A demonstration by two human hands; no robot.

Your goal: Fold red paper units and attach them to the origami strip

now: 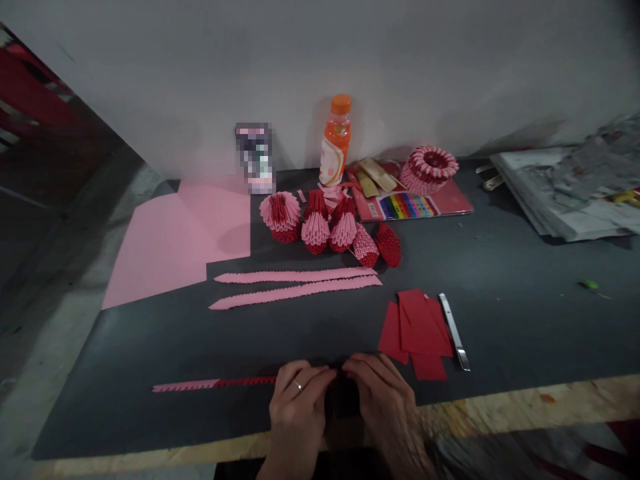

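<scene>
At the table's front edge, my left hand and my right hand lie close together, fingertips bent inward and pinched. Whatever is between those fingertips is hidden or too small to make out. A narrow folded paper strip, pink at its left end and red toward the right, runs along the mat and disappears behind my left fingers. Just beyond my right hand lies a loose pile of red paper pieces, with a silver utility knife along its right side. Two long pink folded paper strips stretch across the mat farther off.
Pink paper sheets lie at left. Behind are red-and-pink folded paper pieces, an orange drink bottle and a blurred phone against the wall. A ring-topped paper piece sits on a red pack; newspapers are right.
</scene>
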